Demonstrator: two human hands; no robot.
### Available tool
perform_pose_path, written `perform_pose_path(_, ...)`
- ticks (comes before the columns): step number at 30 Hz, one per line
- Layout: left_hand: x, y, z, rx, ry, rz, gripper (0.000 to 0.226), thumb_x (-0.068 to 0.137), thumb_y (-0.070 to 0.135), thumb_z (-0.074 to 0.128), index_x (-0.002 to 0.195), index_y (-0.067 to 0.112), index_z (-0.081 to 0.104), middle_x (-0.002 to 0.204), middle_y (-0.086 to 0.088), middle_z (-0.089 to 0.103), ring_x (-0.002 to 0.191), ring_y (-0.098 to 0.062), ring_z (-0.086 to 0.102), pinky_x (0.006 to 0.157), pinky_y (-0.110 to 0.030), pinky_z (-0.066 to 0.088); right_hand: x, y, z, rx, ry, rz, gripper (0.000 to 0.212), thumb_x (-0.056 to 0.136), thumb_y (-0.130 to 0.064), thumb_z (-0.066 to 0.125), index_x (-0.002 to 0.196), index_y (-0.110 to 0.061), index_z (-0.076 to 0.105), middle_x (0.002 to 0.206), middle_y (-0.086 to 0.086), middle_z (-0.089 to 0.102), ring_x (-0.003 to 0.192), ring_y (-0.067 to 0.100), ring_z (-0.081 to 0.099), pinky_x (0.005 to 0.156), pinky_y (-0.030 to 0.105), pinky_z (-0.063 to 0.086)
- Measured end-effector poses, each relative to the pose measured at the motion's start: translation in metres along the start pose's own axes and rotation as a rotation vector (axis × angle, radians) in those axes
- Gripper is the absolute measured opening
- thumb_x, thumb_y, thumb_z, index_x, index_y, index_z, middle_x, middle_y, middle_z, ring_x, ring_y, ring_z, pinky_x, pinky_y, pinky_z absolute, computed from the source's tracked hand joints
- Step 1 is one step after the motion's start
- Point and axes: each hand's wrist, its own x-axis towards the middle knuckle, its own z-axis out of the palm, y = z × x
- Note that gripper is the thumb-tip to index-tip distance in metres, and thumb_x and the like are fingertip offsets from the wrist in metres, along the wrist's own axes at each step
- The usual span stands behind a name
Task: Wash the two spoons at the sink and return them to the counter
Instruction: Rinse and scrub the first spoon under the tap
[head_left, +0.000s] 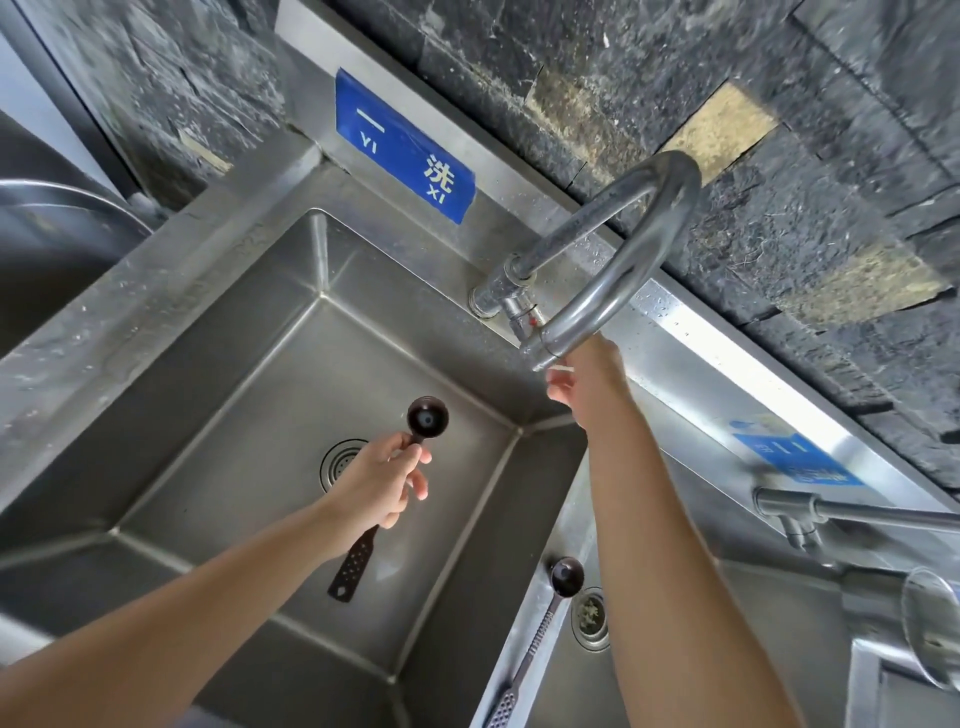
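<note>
The left hand gripped one dark spoon with closed fingers above the sink. The right hand reached the faucet; its finger state was hidden. The second spoon lay on the divider.

Blue sign: "一 YI 洗 XI"

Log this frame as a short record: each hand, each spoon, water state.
left hand: grips dark long-handled spoon over the steel sink basin
right hand: at the curved steel faucet, near its outlet
second dark spoon: lies on the divider between basins
water: no stream visible
</note>
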Motion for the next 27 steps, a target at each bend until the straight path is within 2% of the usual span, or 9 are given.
perform_pose_path(2,-0.010,0.002,0.002,-0.007,-0.003,-0.012,0.024,0.104,0.020,0.039,0.095,0.006,0.056,0.057,-0.006,0.056,0.039,-0.012,0.022,0.041,-0.017,0.016,-0.014,0.029,-0.003,0.072,0.099,-0.048,0.022,0.090,-0.032,0.050,0.085,-0.013,0.057,0.069,0.007,0.057,0.039,0.013,0.044,0.040,0.021,0.036)
perform_pose_path(5,-0.027,-0.001,0.004,0.012,0.004,-0.019,0.024,0.104,0.021,0.040,0.093,0.007,0.056,0.058,-0.006,0.057,0.039,-0.011,0.024,0.041,-0.019,0.017,-0.050,0.086,0.007,0.111,-0.042,0.047,0.022,0.091,-0.030,0.054,0.100,-0.012,0.062,0.076,0.008,0.065,0.044,0.015,0.052,0.041,0.024,0.041)
perform_pose_path(9,-0.050,-0.006,0.008,0.016,0.001,0.020,0.024,0.104,0.020,0.039,0.089,0.008,0.054,0.061,-0.007,0.054,0.037,-0.010,0.026,0.037,-0.020,0.021,-0.099,0.135,0.020,0.130,-0.294,0.118,0.027,0.097,-0.031,0.053,0.113,-0.011,0.061,0.098,0.010,0.074,0.063,0.020,0.064,0.063,0.036,0.057)
perform_pose_path(13,-0.066,-0.007,0.008,0.012,0.006,0.068,0.025,0.104,0.018,0.037,0.098,0.002,0.055,0.050,-0.003,0.050,0.040,-0.012,0.032,0.039,-0.023,0.025,-0.127,0.147,0.025,0.219,-0.467,0.063,0.031,0.095,-0.026,0.057,0.115,-0.002,0.064,0.102,0.011,0.075,0.058,0.020,0.060,0.082,0.044,0.058)
perform_pose_path(17,-0.071,-0.005,0.013,0.035,0.005,0.145,0.029,0.104,0.021,0.037,0.092,0.004,0.057,0.059,-0.010,0.051,0.044,-0.015,0.040,0.040,-0.025,0.032,-0.142,0.141,0.022,0.239,-0.429,0.026,0.024,0.096,-0.020,0.059,0.107,-0.002,0.069,0.089,0.008,0.071,0.055,0.018,0.056,0.084,0.045,0.056)
perform_pose_path(21,-0.073,-0.002,0.020,0.029,-0.013,0.160,0.030,0.102,0.022,0.038,0.088,0.005,0.058,0.060,-0.010,0.059,0.047,-0.018,0.049,0.044,-0.028,0.040,-0.146,0.131,0.018,0.241,-0.388,-0.009,0.024,0.098,-0.019,0.056,0.108,0.000,0.069,0.077,0.009,0.066,0.054,0.019,0.056,0.073,0.041,0.053)
perform_pose_path(23,-0.072,0.002,0.020,-0.004,-0.027,0.156,0.034,0.101,0.024,0.039,0.090,0.001,0.061,0.068,-0.018,0.065,0.051,-0.023,0.058,0.050,-0.031,0.050,-0.145,0.123,0.018,0.242,-0.345,-0.054,0.020,0.096,-0.018,0.060,0.106,-0.005,0.071,0.079,0.007,0.072,0.064,0.018,0.065,0.073,0.037,0.055)
perform_pose_path(25,-0.072,0.010,0.019,-0.009,-0.033,0.150,0.043,0.102,0.031,0.041,0.094,-0.003,0.067,0.076,-0.021,0.072,0.063,-0.029,0.071,0.059,-0.036,0.059,-0.143,0.115,0.019,0.215,-0.310,-0.108,0.016,0.093,-0.018,0.064,0.103,-0.009,0.074,0.090,0.009,0.076,0.081,0.022,0.071,0.083,0.038,0.057)
perform_pose_path(27,-0.069,0.021,0.018,-0.010,-0.034,0.150,0.044,0.101,0.037,0.045,0.100,-0.001,0.068,0.083,-0.021,0.076,0.075,-0.032,0.076,0.066,-0.042,0.063,-0.143,0.109,0.020,0.191,-0.297,-0.151,0.011,0.092,-0.019,0.065,0.094,-0.017,0.076,0.091,0.006,0.077,0.088,0.023,0.073,0.085,0.039,0.058)
